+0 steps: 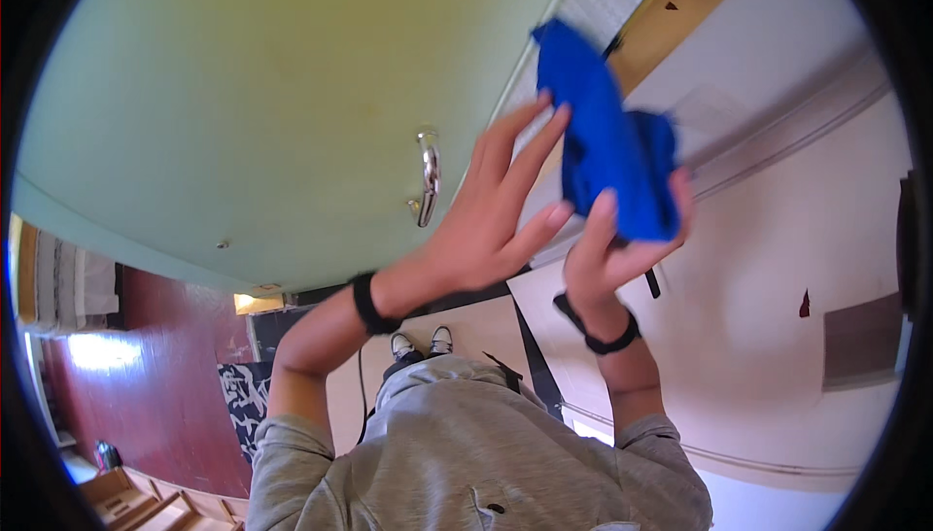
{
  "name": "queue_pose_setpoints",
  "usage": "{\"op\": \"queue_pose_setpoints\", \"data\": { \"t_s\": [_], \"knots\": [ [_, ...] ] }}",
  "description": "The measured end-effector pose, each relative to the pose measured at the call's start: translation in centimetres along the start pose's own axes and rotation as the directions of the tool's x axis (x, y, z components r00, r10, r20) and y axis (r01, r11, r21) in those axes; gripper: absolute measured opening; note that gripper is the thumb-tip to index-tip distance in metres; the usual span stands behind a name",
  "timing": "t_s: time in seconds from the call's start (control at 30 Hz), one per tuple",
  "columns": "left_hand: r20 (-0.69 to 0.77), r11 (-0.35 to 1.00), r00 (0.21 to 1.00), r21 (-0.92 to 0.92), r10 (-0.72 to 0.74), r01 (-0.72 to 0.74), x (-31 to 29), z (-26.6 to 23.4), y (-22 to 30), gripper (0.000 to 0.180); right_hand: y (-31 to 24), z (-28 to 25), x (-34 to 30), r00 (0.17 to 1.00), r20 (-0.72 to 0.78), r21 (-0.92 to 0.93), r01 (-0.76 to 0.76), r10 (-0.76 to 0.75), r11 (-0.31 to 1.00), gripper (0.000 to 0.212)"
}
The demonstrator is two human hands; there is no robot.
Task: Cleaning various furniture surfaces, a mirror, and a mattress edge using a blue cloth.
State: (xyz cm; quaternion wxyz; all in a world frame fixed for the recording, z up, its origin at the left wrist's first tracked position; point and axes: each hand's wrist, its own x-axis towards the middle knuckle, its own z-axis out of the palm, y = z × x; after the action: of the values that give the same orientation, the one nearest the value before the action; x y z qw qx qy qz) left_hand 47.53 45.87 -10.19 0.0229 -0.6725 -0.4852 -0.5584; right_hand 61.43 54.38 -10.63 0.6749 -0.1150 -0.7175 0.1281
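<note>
A bright blue cloth (612, 147), folded and slightly blurred, is held up beside the edge of a pale green door (272, 74). My right hand (632, 254) grips its lower end, the thumb on the near side and the fingers partly hidden behind the fabric. My left hand (491, 205) has its fingers stretched apart, with the fingertips at the left edge of the cloth. Whether they press on it cannot be made out. A curved metal door handle (429, 171) sticks out just left of my left hand. Each wrist wears a black band.
Behind the cloth runs a yellow-brown strip (671, 21) of the door frame. A pale wall (758, 269) fills the right side. At the lower left are a dark red floor (155, 366), a black-and-white patterned mat (243, 400) and a wooden compartmented frame (146, 502).
</note>
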Motion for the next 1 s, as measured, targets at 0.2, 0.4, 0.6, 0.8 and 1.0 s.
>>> {"op": "queue_pose_setpoints", "data": {
  "t_s": [0.2, 0.4, 0.6, 0.8, 1.0],
  "knots": [
    [-0.361, 0.983, 0.916, 0.113, 0.174, -0.142, 9.7, 1.5, -1.9, 0.066, 0.6, 5.5, 11.5, 0.973, -0.151, 0.022, 0.179, -0.174, 0.984, 0.074],
    [-0.257, 0.981, 0.961, -0.135, 0.100, -0.139, 7.9, 2.5, -5.8, 0.062, 6.7, 6.7, 8.7, 0.917, 0.026, -0.234, 0.393, -0.399, 0.889, 0.080],
    [-0.148, 0.986, 0.976, -0.070, -0.162, 0.153, -3.2, 5.2, -9.9, 0.065, 11.9, 6.6, -4.4, 0.858, 0.278, -0.313, 0.507, -0.432, 0.803, 0.073],
    [-0.100, 0.797, 0.792, -0.141, -0.602, 0.588, -16.0, 11.9, -13.5, 0.067, 17.5, 4.0, -17.9, 0.541, 0.624, 0.014, 0.715, -0.564, 0.699, 0.044],
    [-0.135, 0.693, 0.680, -0.179, -0.721, 0.699, -29.6, 19.5, -19.5, 0.073, 23.0, 2.6, -32.6, 0.180, 0.815, 0.366, 0.578, -0.551, 0.729, 0.051]
  ]
}}
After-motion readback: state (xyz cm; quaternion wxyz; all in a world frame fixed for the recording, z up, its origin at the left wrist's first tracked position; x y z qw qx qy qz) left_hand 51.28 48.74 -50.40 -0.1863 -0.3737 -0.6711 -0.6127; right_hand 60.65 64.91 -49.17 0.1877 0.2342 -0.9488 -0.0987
